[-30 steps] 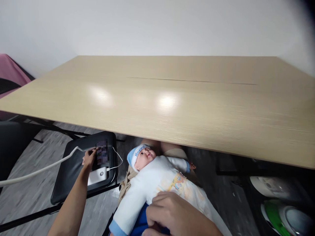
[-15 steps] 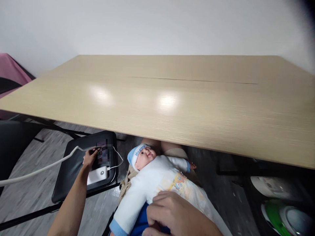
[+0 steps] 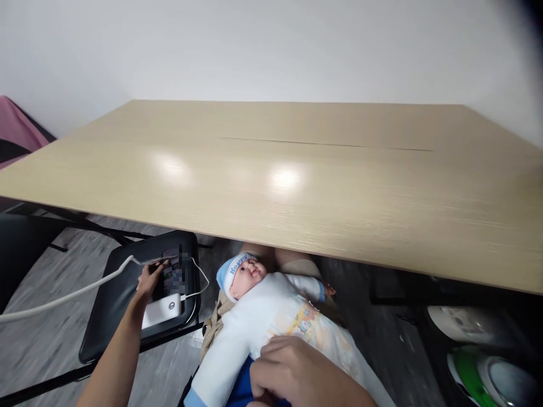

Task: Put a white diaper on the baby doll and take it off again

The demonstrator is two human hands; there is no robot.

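A baby doll (image 3: 271,311) in a white outfit with blue cuffs and a blue-and-white cap lies face up across my lap. My right hand (image 3: 297,370) rests over its middle with fingers curled in against it; the fingertips are partly hidden. To the left, my left hand (image 3: 150,277) reaches down to a phone (image 3: 172,271) lying on a black chair seat (image 3: 123,288), thumb and finger apart at the phone's near side. The phone's screen is pixelated. A white power bank (image 3: 161,311) with a short white cable (image 3: 203,288) sits beside the phone, close to my left wrist.
A wide wooden table (image 3: 237,192) stretches ahead to the white wall, its front edge above my knees. A thick white cord (image 3: 80,293) runs in from the left to the phone. Pink cloth (image 3: 21,127) hangs at far left. A green-and-white round object (image 3: 479,373) sits at lower right.
The view has shifted slightly. My left hand stays at the phone, with its fingers a little more spread. My right hand remains on the doll.
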